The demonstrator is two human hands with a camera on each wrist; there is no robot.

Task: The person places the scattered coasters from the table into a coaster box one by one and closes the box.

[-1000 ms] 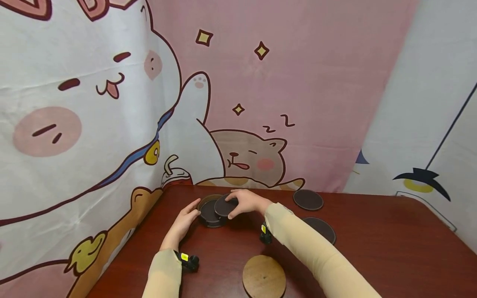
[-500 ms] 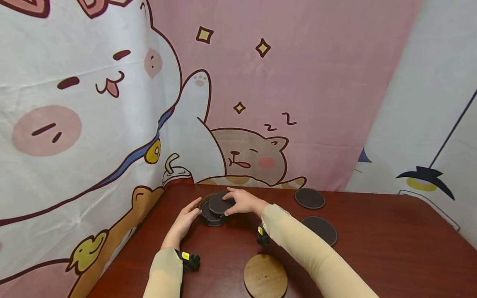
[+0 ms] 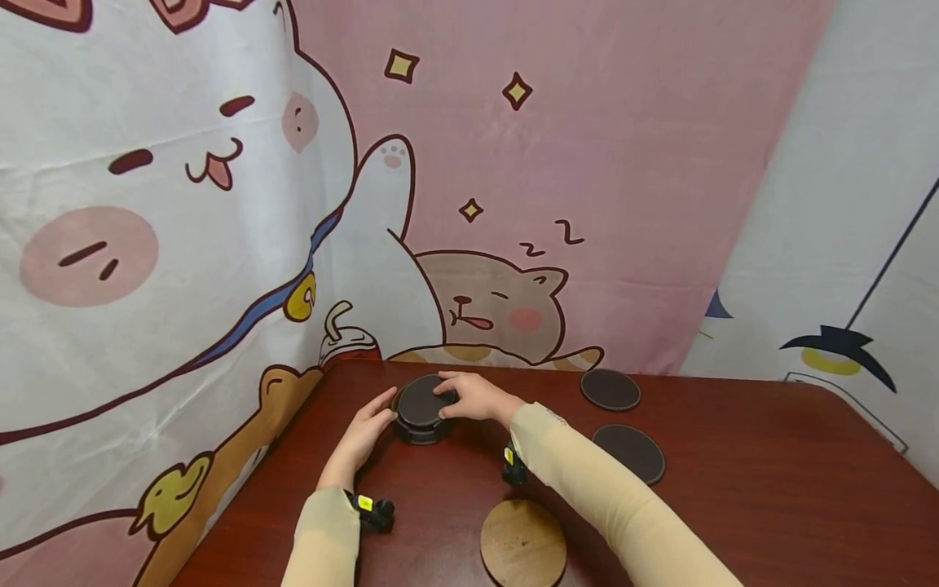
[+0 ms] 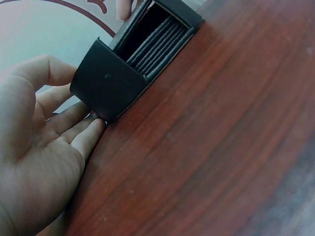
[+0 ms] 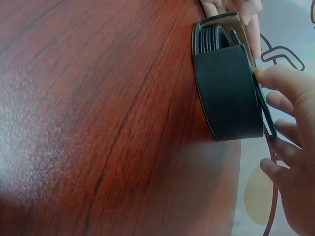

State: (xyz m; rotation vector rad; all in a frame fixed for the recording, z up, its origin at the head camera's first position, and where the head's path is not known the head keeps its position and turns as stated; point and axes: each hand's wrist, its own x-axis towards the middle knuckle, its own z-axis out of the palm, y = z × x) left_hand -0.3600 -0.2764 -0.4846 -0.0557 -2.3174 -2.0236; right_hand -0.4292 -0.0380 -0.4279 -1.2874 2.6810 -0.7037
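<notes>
A round black coaster holder (image 3: 421, 434) stands on the table towards the back left, with several dark coasters (image 4: 160, 46) stacked inside. My left hand (image 3: 364, 430) steadies its left side, thumb and fingertips against the wall (image 4: 107, 81). Over the holder's top lies one more dark round coaster (image 3: 423, 399), pinched at its right edge by my right hand (image 3: 475, 398). From the right wrist, this coaster (image 5: 268, 118) looks tilted, one edge dipping inside the rim and the other resting out past the holder's wall (image 5: 229, 96).
Two dark round coasters (image 3: 610, 390) (image 3: 629, 453) lie flat on the red-brown table (image 3: 763, 489) to the right. A round wooden disc (image 3: 523, 544) lies near the front, between the forearms. A printed cloth (image 3: 623, 163) hangs behind the table and along its left.
My right hand has shifted left with the coaster, which now covers most of the holder's opening. My left hand has stayed at the holder's side.
</notes>
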